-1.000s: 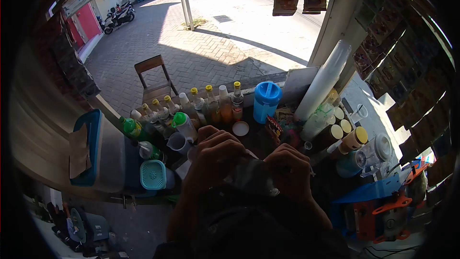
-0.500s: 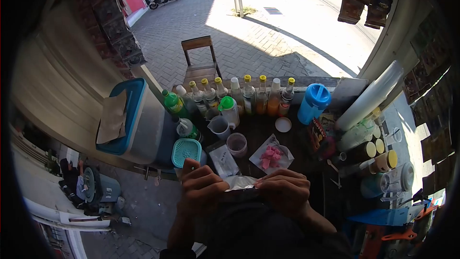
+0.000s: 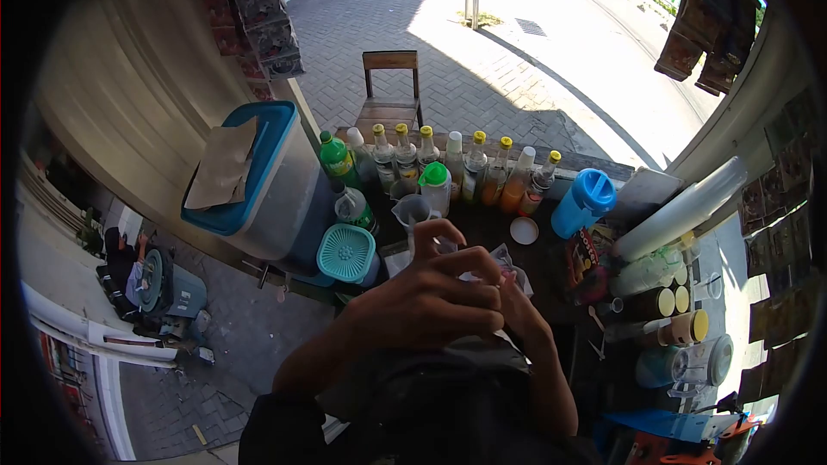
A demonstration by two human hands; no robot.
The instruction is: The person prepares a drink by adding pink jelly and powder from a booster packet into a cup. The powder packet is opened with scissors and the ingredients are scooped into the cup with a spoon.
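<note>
Plastic packet point(image 3: 508, 260) (clear) between both hands

Worn on the head, a single fisheye view, looking forward and steeply down over a dark stall counter point(image 3: 482, 228) from close above. Both hands, left hand point(image 3: 422, 306) and right hand point(image 3: 521, 314), near the lens at lower centre. Farther up the frame, a row of yellow-capped syrup bottles point(image 3: 469, 168), a wooden chair point(image 3: 390, 90) and sunlit brick paving point(image 3: 482, 77). Round black vignette at the edges.
</note>
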